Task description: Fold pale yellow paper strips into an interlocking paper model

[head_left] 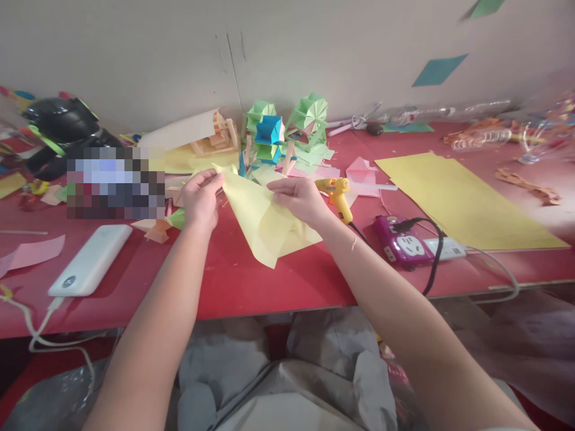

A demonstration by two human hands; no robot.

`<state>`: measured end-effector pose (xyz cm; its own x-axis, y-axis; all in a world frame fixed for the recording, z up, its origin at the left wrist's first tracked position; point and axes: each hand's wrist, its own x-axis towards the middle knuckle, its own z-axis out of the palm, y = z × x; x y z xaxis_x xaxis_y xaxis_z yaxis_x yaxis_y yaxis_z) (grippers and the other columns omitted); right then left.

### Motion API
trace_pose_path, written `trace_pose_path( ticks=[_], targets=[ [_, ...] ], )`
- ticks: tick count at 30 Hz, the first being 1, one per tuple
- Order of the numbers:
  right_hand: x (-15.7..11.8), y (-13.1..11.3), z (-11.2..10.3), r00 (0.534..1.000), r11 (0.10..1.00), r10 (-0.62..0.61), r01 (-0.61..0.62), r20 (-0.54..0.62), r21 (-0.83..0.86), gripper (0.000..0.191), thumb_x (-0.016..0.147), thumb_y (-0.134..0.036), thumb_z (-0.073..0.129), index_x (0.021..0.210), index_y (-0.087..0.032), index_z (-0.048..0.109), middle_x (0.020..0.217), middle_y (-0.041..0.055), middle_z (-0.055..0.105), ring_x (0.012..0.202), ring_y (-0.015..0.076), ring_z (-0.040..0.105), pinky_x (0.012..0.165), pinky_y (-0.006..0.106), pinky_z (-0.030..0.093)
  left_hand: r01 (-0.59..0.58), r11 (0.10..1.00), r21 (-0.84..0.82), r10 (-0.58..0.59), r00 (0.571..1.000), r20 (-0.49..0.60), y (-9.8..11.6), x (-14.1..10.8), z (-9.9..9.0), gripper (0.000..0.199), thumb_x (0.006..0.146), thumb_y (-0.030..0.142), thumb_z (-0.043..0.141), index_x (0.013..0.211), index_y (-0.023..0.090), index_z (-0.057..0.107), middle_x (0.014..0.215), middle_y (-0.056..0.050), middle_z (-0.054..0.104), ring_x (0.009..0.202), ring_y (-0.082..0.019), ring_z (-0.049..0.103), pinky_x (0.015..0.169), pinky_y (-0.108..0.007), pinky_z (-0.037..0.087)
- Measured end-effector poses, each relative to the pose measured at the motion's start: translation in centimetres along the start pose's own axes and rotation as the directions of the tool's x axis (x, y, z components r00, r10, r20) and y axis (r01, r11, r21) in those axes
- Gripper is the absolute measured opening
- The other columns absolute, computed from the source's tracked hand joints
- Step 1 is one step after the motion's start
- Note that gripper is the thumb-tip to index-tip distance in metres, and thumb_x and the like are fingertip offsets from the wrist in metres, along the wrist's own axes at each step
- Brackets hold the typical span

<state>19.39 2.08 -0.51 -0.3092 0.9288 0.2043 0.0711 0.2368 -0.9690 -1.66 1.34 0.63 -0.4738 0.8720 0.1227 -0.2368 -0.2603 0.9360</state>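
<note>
A sheet of pale yellow paper [256, 224] hangs between my hands above the red table, bent into a loose curve with one corner pointing toward me. My left hand [201, 200] pinches its upper left corner between thumb and fingers. On the other side, my right hand [299, 197] grips the paper near its upper right part, fingers pointing left; the thumb is mostly hidden. Just behind the right hand lies a yellow hot glue gun [336, 194]. Green folded-paper wheels [311, 117] and a blue folded-paper piece [268, 131] stand beyond the sheet.
A white power bank [90, 260] with a cable lies at left. To the right are a purple power strip [399, 239] with cords and large yellow sheets [467, 200]. Paper scraps and a black object [63, 129] sit toward the wall. The table's front edge [287, 311] is near my lap.
</note>
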Motion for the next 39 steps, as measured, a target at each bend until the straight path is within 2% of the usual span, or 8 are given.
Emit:
trace_pose_path(
  ticks=[11, 14, 18, 21, 25, 28, 32, 39],
  targets=[
    [0.0, 0.1, 0.0, 1.0, 1.0, -0.006, 0.006, 0.03, 0.015, 0.029, 0.075, -0.014, 0.067, 0.102, -0.018, 0.079, 0.107, 0.0081, 0.08, 0.104, 0.0253, 0.076, 0.093, 0.039, 0.063, -0.012, 1.0, 0.019, 0.013, 0.999, -0.039, -0.7, 0.9, -0.7, 0.028, 0.067, 0.036, 0.083, 0.081, 0.02, 0.064, 0.075, 0.0, 0.068, 0.069, -0.015, 0.068, 0.06, -0.023, 0.053],
    [0.1, 0.2, 0.0, 1.0, 1.0, -0.007, 0.007, 0.003, 0.005, 0.03, 0.076, -0.013, 0.066, 0.102, -0.017, 0.078, 0.108, 0.0081, 0.08, 0.105, 0.0258, 0.075, 0.093, 0.04, 0.062, 0.067, 0.997, 0.04, -0.07, 0.995, 0.072, -0.3, 0.6, -0.7, 0.034, 0.069, 0.042, 0.084, 0.086, 0.02, 0.064, 0.08, -0.002, 0.071, 0.076, -0.017, 0.071, 0.064, -0.024, 0.055],
    [0.1, 0.0, 0.0, 0.997, 1.0, 0.001, -0.003, -0.079, -0.023, 0.032, 0.077, -0.011, 0.063, 0.105, -0.014, 0.077, 0.11, 0.0108, 0.079, 0.105, 0.0264, 0.075, 0.095, 0.041, 0.062, 0.151, 0.981, 0.122, -0.177, 0.954, 0.241, -0.2, -0.2, -0.5, 0.037, 0.066, 0.043, 0.087, 0.08, 0.017, 0.066, 0.078, -0.004, 0.071, 0.077, -0.02, 0.071, 0.069, -0.029, 0.058],
    [0.1, -0.2, 0.1, 0.995, 0.999, 0.0, -0.004, -0.096, -0.032, 0.032, 0.077, -0.011, 0.062, 0.105, -0.014, 0.077, 0.111, 0.0113, 0.079, 0.105, 0.0268, 0.075, 0.097, 0.043, 0.061, 0.104, 0.984, 0.146, -0.133, 0.971, 0.2, -0.5, -0.6, -0.4, 0.03, 0.064, 0.036, 0.088, 0.071, 0.015, 0.067, 0.07, -0.003, 0.069, 0.072, -0.019, 0.07, 0.07, -0.031, 0.059],
    [0.1, 0.0, 0.1, 0.996, 1.0, -0.01, 0.008, -0.089, -0.021, 0.032, 0.075, -0.012, 0.063, 0.104, -0.015, 0.077, 0.11, 0.0108, 0.079, 0.106, 0.0268, 0.075, 0.097, 0.043, 0.061, 0.083, 0.981, 0.173, -0.111, 0.982, 0.155, -0.6, -0.6, -0.4, 0.029, 0.07, 0.041, 0.084, 0.073, 0.015, 0.07, 0.069, -0.004, 0.07, 0.072, -0.021, 0.071, 0.071, -0.035, 0.06],
    [0.4, 0.4, -0.1, 0.992, 1.0, -0.028, 0.028, -0.124, 0.001, 0.032, 0.074, -0.014, 0.064, 0.103, -0.015, 0.077, 0.11, 0.0104, 0.079, 0.106, 0.0262, 0.075, 0.097, 0.042, 0.061, 0.119, 0.974, 0.195, -0.156, 0.971, 0.183, -0.1, -0.9, -0.2, 0.033, 0.071, 0.046, 0.083, 0.073, 0.016, 0.069, 0.07, -0.005, 0.071, 0.075, -0.023, 0.072, 0.072, -0.036, 0.061],
    [0.7, 0.9, -0.3, 0.983, 0.998, -0.051, 0.056, -0.174, 0.024, 0.033, 0.072, -0.016, 0.063, 0.102, -0.016, 0.077, 0.107, 0.0091, 0.08, 0.107, 0.0259, 0.075, 0.098, 0.042, 0.061, 0.17, 0.958, 0.232, -0.227, 0.942, 0.246, 0.2, -1.1, -0.1, 0.029, 0.065, 0.037, 0.086, 0.074, 0.015, 0.07, 0.071, -0.005, 0.071, 0.072, -0.022, 0.071, 0.073, -0.037, 0.061],
    [0.7, 0.9, -0.2, 0.98, 0.997, -0.059, 0.066, -0.19, 0.033, 0.035, 0.072, -0.018, 0.063, 0.104, -0.014, 0.076, 0.108, 0.0108, 0.079, 0.107, 0.0271, 0.075, 0.096, 0.043, 0.061, 0.136, 0.955, 0.264, -0.194, 0.959, 0.207, 0.0, -1.2, -0.1, 0.023, 0.071, 0.037, 0.081, 0.074, 0.015, 0.072, 0.07, -0.004, 0.07, 0.067, -0.02, 0.069, 0.071, -0.036, 0.06]
  ],
)
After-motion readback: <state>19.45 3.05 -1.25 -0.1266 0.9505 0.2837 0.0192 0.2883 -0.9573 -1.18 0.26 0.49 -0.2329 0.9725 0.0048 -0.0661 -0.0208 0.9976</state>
